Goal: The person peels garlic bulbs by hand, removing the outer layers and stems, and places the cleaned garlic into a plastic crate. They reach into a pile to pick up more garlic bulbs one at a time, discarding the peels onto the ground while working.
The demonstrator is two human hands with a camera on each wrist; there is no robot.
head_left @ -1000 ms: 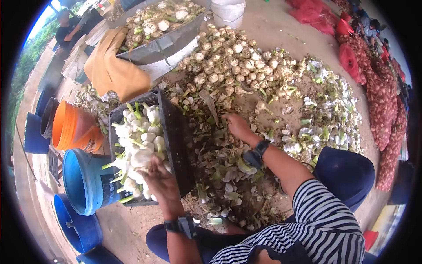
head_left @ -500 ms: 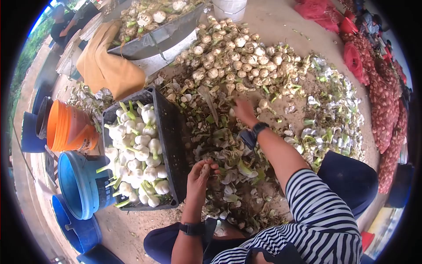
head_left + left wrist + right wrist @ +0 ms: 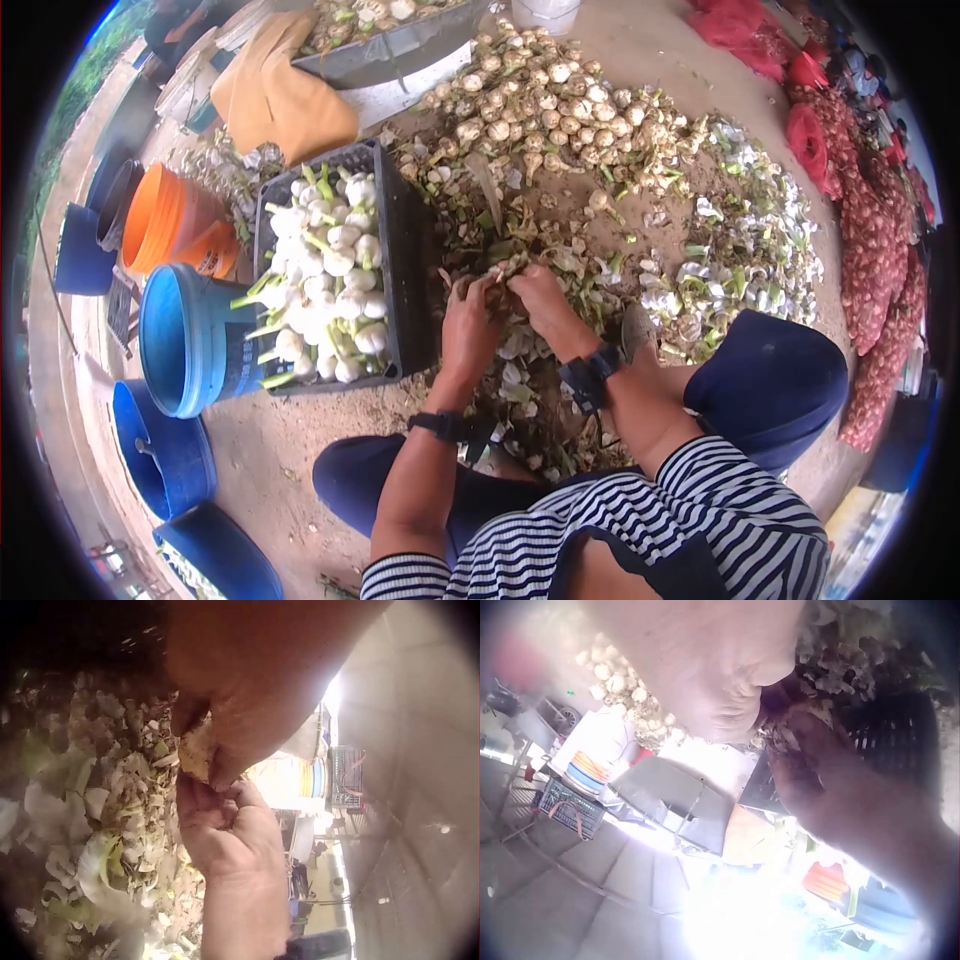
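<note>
Left hand point(image 3: 470, 325): its fingers are curled in and pinch the bulb point(image 3: 506, 267) from the left, in the middle of the frame.
Right hand point(image 3: 540, 300): its fingers are closed round the same bulb from the right, and the two hands touch over it.
Bulb: held just above the floor point(image 3: 300, 470), near the crate's right wall. In the left wrist view we see it as a rough, dirty lump, mostly covered by the fingers.
Handling: we judge it light and firm at the core. Its dry, papery outer skins look likely to flake and slide, and its cloves could bruise under a hard squeeze.
Hold: we would take it round the body, with a thumb against the root end, not by the loose skin.
Peelings point(image 3: 520, 385): a bed of skins and green trimmings under and below the hands, between the person's knees.
Crate point(image 3: 412, 270): black, just left of the hands, heaped with white peeled bulbs point(image 3: 325, 275) that have green stalks.
Buckets: a blue bucket point(image 3: 185, 340) touches the crate's left side, and an orange bucket point(image 3: 170, 225) sits above it in the frame.
Pile point(image 3: 560, 100): unpeeled bulbs in the upper middle, well apart from the hands.
Sacks point(image 3: 880, 290): red mesh, along the right edge.
</note>
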